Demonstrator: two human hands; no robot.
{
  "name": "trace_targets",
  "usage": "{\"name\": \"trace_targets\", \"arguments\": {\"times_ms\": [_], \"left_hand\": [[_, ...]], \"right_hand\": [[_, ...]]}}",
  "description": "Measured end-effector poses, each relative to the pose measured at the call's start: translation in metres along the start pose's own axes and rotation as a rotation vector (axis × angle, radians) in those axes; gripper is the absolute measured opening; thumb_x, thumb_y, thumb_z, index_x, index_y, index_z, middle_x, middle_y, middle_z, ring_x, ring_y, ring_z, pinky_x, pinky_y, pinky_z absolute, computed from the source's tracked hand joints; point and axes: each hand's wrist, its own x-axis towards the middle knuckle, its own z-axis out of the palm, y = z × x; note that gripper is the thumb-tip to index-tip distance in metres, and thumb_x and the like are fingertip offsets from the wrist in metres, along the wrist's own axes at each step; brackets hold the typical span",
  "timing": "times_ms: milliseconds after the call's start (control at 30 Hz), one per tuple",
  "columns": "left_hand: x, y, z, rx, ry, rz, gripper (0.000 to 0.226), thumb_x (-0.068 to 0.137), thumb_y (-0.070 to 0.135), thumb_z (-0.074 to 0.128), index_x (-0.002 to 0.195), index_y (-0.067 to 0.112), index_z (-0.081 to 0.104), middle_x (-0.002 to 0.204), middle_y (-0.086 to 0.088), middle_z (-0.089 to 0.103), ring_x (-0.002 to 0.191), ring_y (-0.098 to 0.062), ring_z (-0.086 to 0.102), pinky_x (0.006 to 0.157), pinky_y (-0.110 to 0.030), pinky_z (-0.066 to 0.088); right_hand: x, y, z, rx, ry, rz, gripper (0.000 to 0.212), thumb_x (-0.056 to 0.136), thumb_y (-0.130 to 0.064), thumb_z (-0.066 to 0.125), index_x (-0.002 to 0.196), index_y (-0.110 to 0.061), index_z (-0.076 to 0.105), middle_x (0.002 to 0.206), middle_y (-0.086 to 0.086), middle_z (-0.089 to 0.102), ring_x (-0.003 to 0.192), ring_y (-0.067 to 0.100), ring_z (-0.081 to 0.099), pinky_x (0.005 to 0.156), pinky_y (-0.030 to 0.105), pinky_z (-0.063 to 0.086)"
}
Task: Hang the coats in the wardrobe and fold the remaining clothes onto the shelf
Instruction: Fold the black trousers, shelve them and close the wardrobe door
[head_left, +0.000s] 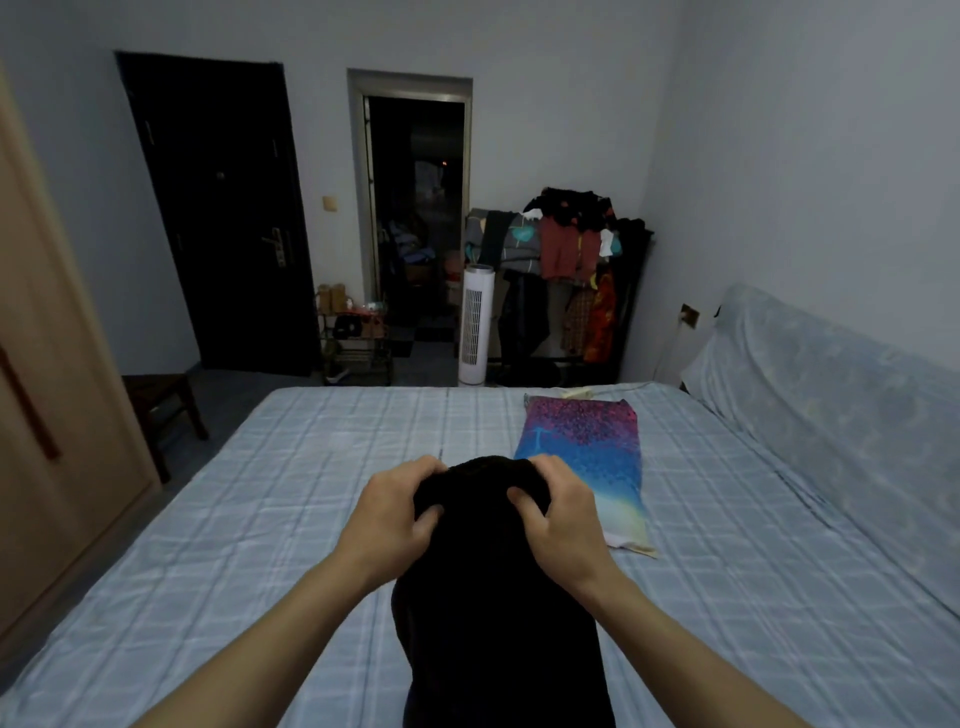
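Low in the middle of the frame, the left hand (389, 519) is gripping the bunched top edge of a black garment (493, 623), its fingers curling into the cloth. Just right of it, the right hand (561, 519) is clutching the same edge, thumb and fingertips digging in. The garment is hanging from both hands toward the bottom edge, over the bed (260, 493); it is too dark to tell whether it is a coat or something for folding.

As I judge it, the hands are sitting close together on a gathered edge, so the wider part below is likely sagging and twisting, and a fold begun from this grip may be coming out lopsided. A loosening hold could be letting the cloth slide into a heap on the sheet. The dim light is hiding seams and sleeves, which is risking a wrong sorting.

The bed is wearing a pale blue checked sheet, lying fairly flat. At the left edge a light wooden wardrobe (52, 364) is standing, with a dark stool (161, 410) beside it. In the upper left a black door (218, 208) is closing off the wall; right of it an open doorway (415, 208) is leading into darkness. A white tower fan (474, 325) and a loaded clothes rail (566, 270) are standing beyond the bed, a bright pillow (587, 457) is lying right of the hands, and a covered sofa (831, 415) is running along the right edge
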Motion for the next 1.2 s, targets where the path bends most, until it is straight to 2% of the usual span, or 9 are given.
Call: {"name": "trace_targets", "arguments": {"times_ms": [133,267,400,500,667,767,900,1100,1200], "left_hand": [[-0.007,0.003,-0.011,0.028,-0.157,0.085,0.028,0.075,0.030,0.076,0.100,0.034,0.063,0.096,0.018,0.057,0.090,-0.004,0.059,0.073,-0.017,0.048],[-0.015,0.003,-0.012,0.052,-0.263,0.069,0.048,0.064,0.057,0.082,0.103,0.041,0.061,0.103,0.020,0.052,0.090,-0.004,0.057,0.071,-0.017,0.051],[-0.012,-0.008,-0.020,-0.032,-0.202,0.012,0.068,0.061,0.049,0.089,0.122,0.044,0.057,0.114,0.020,0.057,0.102,-0.006,0.057,0.077,-0.018,0.049],[-0.001,-0.019,-0.026,0.083,-0.250,-0.059,0.088,0.061,0.039,0.089,0.137,0.046,0.044,0.132,0.025,0.045,0.120,0.001,0.045,0.093,-0.020,0.043],[0.009,-0.034,-0.011,0.276,-0.389,-0.181,0.124,0.051,0.047,0.090,0.153,0.038,0.018,0.147,0.017,0.031,0.136,-0.012,0.026,0.115,-0.039,0.030],[0.012,-0.041,0.006,0.183,-0.334,-0.204,0.108,0.051,0.041,0.088,0.144,0.041,0.032,0.131,0.018,0.052,0.118,-0.009,0.051,0.101,-0.036,0.047],[0.013,-0.041,0.014,0.064,-0.167,-0.166,0.034,0.070,0.015,0.082,0.095,0.026,0.062,0.081,0.008,0.067,0.073,-0.006,0.065,0.069,-0.037,0.057],[0.040,-0.030,-0.031,-0.025,0.030,-0.162,0.022,0.075,0.007,0.081,0.075,0.024,0.066,0.069,0.007,0.065,0.065,0.000,0.061,0.061,-0.019,0.044],[0.071,-0.009,-0.071,0.009,0.107,-0.100,0.015,0.079,0.007,0.079,0.083,0.020,0.071,0.080,0.003,0.070,0.078,-0.009,0.067,0.071,-0.027,0.052]], "right_hand": [[0.000,-0.005,-0.012,0.080,0.069,-0.030,0.013,0.087,-0.004,0.065,0.091,-0.016,0.062,0.088,-0.004,0.061,0.083,0.009,0.059,0.074,0.027,0.048],[0.003,-0.009,-0.021,0.117,0.084,-0.036,0.018,0.088,0.000,0.065,0.093,-0.018,0.064,0.089,-0.005,0.063,0.086,0.009,0.061,0.077,0.022,0.049],[0.009,-0.008,-0.037,0.146,0.095,-0.063,0.019,0.088,0.001,0.065,0.093,-0.018,0.066,0.090,-0.004,0.064,0.087,0.012,0.063,0.078,0.025,0.051],[0.015,-0.011,-0.052,0.170,0.111,-0.062,0.019,0.089,0.000,0.065,0.096,-0.017,0.067,0.092,-0.005,0.066,0.089,0.013,0.064,0.079,0.025,0.052],[0.023,-0.013,-0.075,0.255,0.140,-0.033,0.017,0.092,-0.003,0.063,0.098,-0.018,0.067,0.092,-0.003,0.069,0.092,0.019,0.067,0.083,0.034,0.055],[0.026,-0.011,-0.084,0.264,0.166,-0.035,0.019,0.092,-0.002,0.062,0.098,-0.018,0.067,0.092,-0.002,0.069,0.092,0.020,0.067,0.084,0.036,0.055],[0.027,-0.001,-0.090,0.228,0.199,-0.009,0.020,0.092,-0.003,0.061,0.099,-0.020,0.068,0.093,-0.005,0.069,0.093,0.017,0.067,0.083,0.032,0.054],[0.048,0.025,-0.110,0.119,0.291,0.097,0.021,0.092,-0.007,0.063,0.093,-0.027,0.067,0.090,-0.006,0.070,0.088,0.012,0.067,0.083,0.039,0.056],[0.071,0.023,-0.119,0.067,0.302,0.080,0.016,0.092,-0.009,0.064,0.096,-0.024,0.067,0.091,-0.004,0.070,0.087,0.012,0.067,0.082,0.041,0.057]]}}
